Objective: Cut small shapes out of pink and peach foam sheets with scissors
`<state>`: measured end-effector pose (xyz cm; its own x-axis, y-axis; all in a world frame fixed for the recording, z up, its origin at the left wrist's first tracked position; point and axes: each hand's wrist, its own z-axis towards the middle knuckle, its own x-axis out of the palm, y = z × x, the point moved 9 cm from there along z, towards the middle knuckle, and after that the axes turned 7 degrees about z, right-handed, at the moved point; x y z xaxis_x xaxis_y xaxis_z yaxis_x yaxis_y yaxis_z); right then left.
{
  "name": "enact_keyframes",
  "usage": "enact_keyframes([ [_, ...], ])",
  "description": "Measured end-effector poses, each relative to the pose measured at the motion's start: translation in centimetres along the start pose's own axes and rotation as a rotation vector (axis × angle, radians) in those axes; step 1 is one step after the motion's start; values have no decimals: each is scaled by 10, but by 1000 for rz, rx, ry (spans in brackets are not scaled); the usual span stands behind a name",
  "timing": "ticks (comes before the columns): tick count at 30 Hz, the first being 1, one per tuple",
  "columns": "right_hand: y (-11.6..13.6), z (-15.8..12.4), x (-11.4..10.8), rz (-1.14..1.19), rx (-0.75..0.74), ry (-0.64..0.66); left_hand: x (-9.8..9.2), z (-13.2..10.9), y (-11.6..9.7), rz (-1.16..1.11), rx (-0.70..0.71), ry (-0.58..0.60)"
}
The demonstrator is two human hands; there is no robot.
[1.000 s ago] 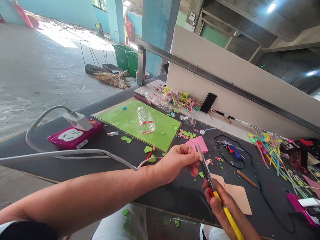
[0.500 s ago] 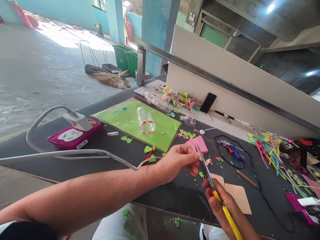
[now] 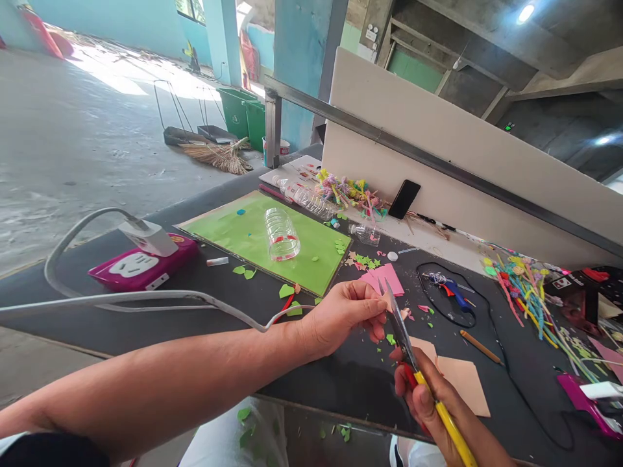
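The left forearm (image 3: 170,373) is lying bare across the lower left, running up into a nearly straight wrist (image 3: 304,334). The left hand (image 3: 351,318) is pinching, its thumb pressing toward the index finger while the other fingers are curling underneath. The right hand (image 3: 444,388) is sitting lower, near the left one, fingers and thumb curling inward, its forearm slanting toward the bottom edge.
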<state>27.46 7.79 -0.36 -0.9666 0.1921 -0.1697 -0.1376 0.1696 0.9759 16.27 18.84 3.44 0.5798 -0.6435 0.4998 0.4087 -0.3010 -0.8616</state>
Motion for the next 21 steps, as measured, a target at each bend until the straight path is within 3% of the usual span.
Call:
enact_keyframes([
  [6,8,-3,-3,-5,16,11,-4,1,-4,31,21,-19],
  [14,27,-9,-18,149,58,2,-2,7,0,110,-33,98],
  [21,39,-5,-15,330,-36,-72,13,1,27,260,-185,244],
])
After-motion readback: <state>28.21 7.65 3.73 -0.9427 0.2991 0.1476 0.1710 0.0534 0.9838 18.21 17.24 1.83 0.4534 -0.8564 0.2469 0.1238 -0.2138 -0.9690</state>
